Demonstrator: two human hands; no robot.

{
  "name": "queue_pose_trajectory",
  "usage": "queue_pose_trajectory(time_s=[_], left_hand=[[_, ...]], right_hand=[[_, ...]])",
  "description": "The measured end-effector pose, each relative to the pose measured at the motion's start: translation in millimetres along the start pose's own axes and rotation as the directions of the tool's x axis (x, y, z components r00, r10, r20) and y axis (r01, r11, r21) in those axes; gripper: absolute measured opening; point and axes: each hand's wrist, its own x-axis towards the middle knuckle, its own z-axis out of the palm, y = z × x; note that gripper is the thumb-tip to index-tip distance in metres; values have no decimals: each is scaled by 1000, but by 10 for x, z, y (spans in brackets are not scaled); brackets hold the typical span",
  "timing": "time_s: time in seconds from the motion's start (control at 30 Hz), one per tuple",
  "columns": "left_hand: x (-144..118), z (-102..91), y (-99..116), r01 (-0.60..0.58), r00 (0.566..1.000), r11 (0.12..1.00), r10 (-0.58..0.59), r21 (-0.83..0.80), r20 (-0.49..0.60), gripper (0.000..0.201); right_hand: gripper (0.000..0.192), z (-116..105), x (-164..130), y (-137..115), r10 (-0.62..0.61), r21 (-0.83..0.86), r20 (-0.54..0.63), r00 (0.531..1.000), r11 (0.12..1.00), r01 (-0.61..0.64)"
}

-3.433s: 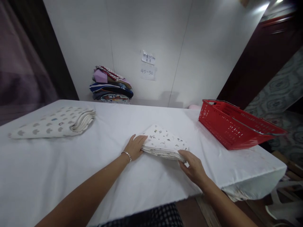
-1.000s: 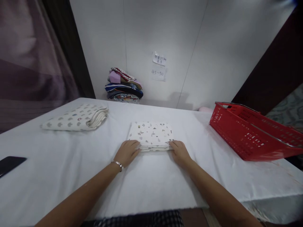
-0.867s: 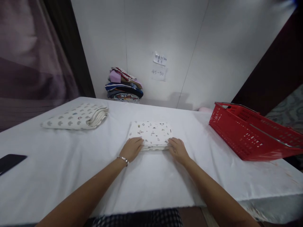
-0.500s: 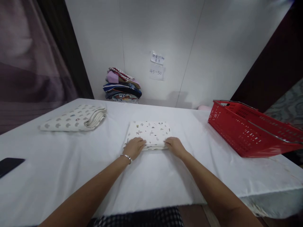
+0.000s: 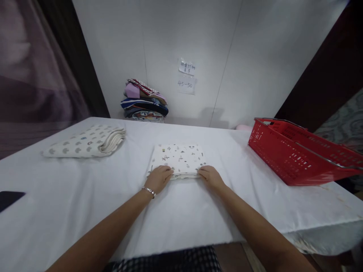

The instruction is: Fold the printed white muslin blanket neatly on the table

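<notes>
A white cloth [image 5: 181, 156] with small printed motifs lies folded into a layered rectangle on the table, its near folded edge facing me. My left hand [image 5: 160, 178], with a silver bracelet at the wrist, grips the near left corner. At the near right corner, my right hand [image 5: 210, 176] has its fingers closed on the same edge. The thumbs are mostly hidden from above. Farther left lies another folded white cloth [image 5: 85, 142] with grey prints, its thick layered fold turned toward the middle.
A red plastic basket [image 5: 292, 160] with metal handles stands at the right. Against the wall at the back is a stack of folded fabrics [image 5: 144, 102]. A dark phone-like object [image 5: 10, 199] lies at the left edge of the white-covered table [image 5: 181, 219]. Paper notes [image 5: 186, 77] hang on the wall.
The view has shifted slightly. Both hands stay at the near corners of the folded cloth, with almost no movement against it.
</notes>
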Motion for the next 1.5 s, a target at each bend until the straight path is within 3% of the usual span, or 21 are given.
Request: queue_pose_trajectory(time_s=[0.2, 0.6, 0.77, 1.0, 1.2, 1.4, 1.5], left_hand=[[22, -27, 41, 13, 1000, 1000, -13, -9, 10, 22], [52, 1, 142, 4, 1000, 997, -7, 83, 30, 27], [22, -35, 125, 28, 998, 1000, -29, 10, 52, 28], [251, -25, 231, 90, 994, 996, -91, 5, 54, 34], [250, 246, 407, -23, 970, 998, 8, 61, 241, 50], [184, 317, 403, -46, 966, 994, 19, 96, 258, 55], [200, 295, 404, -57, 967, 994, 31, 96, 251, 57]], right_hand=[[21, 47, 7, 31, 11, 11, -44, 999, 1000, -11], [25, 15, 12, -65, 97, -15, -5, 995, 995, -97], [25, 41, -47, -88, 92, -5, -13, 996, 996, -92], [24, 70, -48, -102, 94, 6, -60, 994, 996, -94], [24, 2, -62, -152, 119, 40, -63, 991, 992, -117], [28, -85, 296, -413, 150, 78, -68, 986, 986, -144], [38, -30, 537, -492, 193, 73, -6, 981, 979, -192]])
